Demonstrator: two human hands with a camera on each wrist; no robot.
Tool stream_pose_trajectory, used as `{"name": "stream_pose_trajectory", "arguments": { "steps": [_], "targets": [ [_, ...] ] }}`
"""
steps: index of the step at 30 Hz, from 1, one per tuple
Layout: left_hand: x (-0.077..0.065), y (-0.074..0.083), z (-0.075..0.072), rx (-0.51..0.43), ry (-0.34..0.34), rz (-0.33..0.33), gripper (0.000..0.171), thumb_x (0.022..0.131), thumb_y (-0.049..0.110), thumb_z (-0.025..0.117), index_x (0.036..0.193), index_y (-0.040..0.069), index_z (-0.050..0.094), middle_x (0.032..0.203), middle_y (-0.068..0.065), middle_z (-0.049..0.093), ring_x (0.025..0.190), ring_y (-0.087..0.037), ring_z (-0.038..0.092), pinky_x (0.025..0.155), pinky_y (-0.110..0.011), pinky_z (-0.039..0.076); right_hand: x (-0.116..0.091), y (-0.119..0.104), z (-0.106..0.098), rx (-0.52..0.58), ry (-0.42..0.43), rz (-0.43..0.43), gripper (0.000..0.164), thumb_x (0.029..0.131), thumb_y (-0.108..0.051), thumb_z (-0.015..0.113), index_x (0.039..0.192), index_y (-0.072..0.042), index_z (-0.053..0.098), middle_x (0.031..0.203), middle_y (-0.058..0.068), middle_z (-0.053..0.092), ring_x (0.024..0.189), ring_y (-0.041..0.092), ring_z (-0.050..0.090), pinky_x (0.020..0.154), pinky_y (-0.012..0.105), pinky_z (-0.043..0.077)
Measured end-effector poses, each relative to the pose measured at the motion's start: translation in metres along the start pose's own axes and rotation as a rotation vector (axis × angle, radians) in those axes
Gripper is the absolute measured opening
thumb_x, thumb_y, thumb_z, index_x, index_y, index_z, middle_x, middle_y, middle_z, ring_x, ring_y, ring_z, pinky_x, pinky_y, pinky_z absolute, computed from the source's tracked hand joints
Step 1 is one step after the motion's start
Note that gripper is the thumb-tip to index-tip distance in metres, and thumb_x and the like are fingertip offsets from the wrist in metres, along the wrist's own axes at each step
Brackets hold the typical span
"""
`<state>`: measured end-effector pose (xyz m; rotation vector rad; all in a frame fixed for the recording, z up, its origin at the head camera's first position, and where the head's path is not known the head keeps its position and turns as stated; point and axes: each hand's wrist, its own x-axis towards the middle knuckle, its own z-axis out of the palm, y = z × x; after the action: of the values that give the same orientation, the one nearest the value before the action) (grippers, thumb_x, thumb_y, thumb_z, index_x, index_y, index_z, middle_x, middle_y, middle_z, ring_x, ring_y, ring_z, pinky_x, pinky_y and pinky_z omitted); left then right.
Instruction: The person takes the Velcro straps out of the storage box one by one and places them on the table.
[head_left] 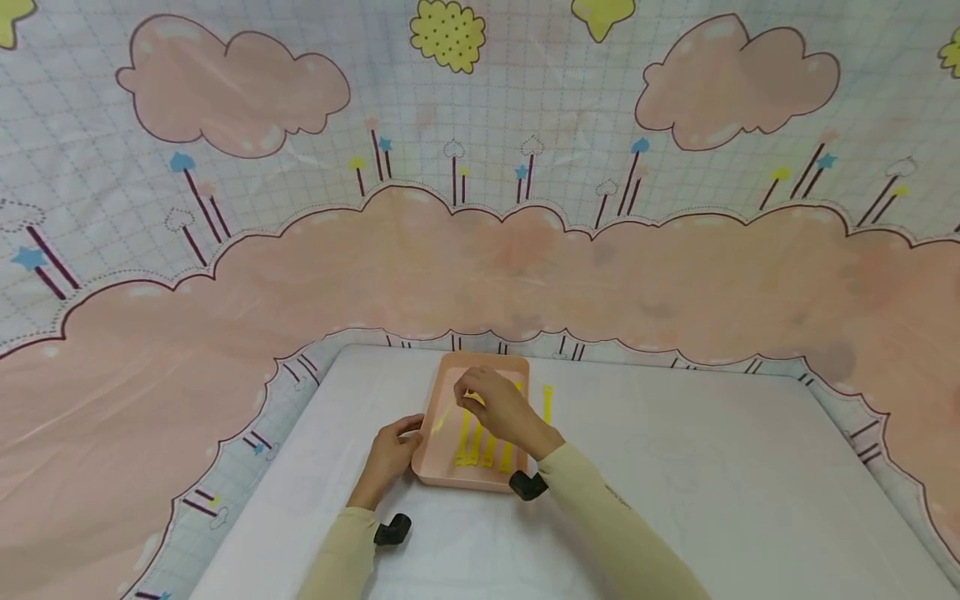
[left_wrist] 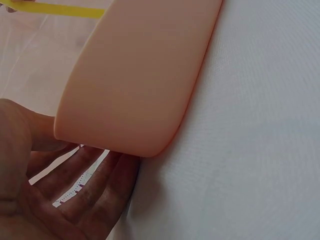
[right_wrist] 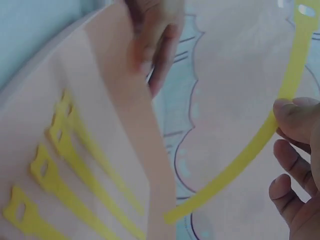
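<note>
My right hand (head_left: 501,407) is above the pink tray (head_left: 457,481), pinching a yellow cable tie strap (right_wrist: 240,162) between thumb and fingertip. The strap is flat, bends in a curve and has a slotted head at its upper end in the right wrist view. Inside the tray lie several more yellow straps (head_left: 488,452), roughly side by side, with slotted heads. At the tray's left side, my left hand (head_left: 390,457) holds the tray's edge, its thumb at the rim and fingers against the outside wall. The left wrist view shows the tray wall (left_wrist: 135,75) close up.
One more yellow strap (head_left: 547,405) lies on the white table (head_left: 712,475) just right of the tray. A patterned cloth with pink clouds (head_left: 525,275) hangs behind and around the table. A black wrist mount (head_left: 528,486) sits near the tray's front right corner.
</note>
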<state>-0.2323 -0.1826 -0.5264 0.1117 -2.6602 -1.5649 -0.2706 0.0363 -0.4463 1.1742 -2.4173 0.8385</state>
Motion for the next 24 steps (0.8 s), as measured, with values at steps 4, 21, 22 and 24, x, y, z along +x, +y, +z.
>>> {"name": "stream_pose_trajectory", "arguments": {
  "steps": [4,21,22,24],
  "targets": [
    [0.0,0.001,0.0,0.005,0.001,-0.003,0.036,0.094,0.005,0.056,0.129,0.003,0.063,0.129,-0.024,0.063,0.103,-0.033,0.068,0.078,-0.035,0.057,-0.003,-0.002,-0.004,0.113,0.048,0.072,0.012,0.09,-0.008,0.069,0.094,-0.015,0.059,0.094,-0.003,0.063,0.088,0.011,0.059,0.075,0.023,0.051],
    [-0.002,0.005,0.0,0.003,0.002,-0.019,0.035,0.095,0.006,0.057,0.13,0.003,0.062,0.128,-0.023,0.063,0.105,-0.033,0.067,0.08,-0.034,0.057,-0.011,0.0,-0.017,0.547,0.169,0.351,0.008,0.091,-0.013,0.069,0.096,-0.007,0.065,0.093,0.01,0.069,0.081,0.012,0.06,0.071,0.022,0.049],
    [-0.001,0.004,0.0,0.005,0.0,-0.013,0.035,0.095,0.005,0.056,0.13,0.002,0.062,0.128,-0.024,0.063,0.105,-0.034,0.067,0.079,-0.034,0.057,-0.012,0.0,-0.017,0.566,0.175,0.363,0.008,0.091,-0.012,0.069,0.096,-0.006,0.065,0.093,0.011,0.069,0.081,0.012,0.06,0.071,0.022,0.049],
    [-0.001,0.003,0.0,0.002,-0.002,-0.016,0.035,0.095,0.005,0.056,0.13,0.002,0.062,0.128,-0.024,0.063,0.104,-0.033,0.067,0.078,-0.034,0.057,-0.013,0.0,-0.017,0.596,0.183,0.383,0.009,0.091,-0.011,0.069,0.097,-0.005,0.065,0.094,0.014,0.068,0.081,0.011,0.06,0.071,0.021,0.05]
  ]
}}
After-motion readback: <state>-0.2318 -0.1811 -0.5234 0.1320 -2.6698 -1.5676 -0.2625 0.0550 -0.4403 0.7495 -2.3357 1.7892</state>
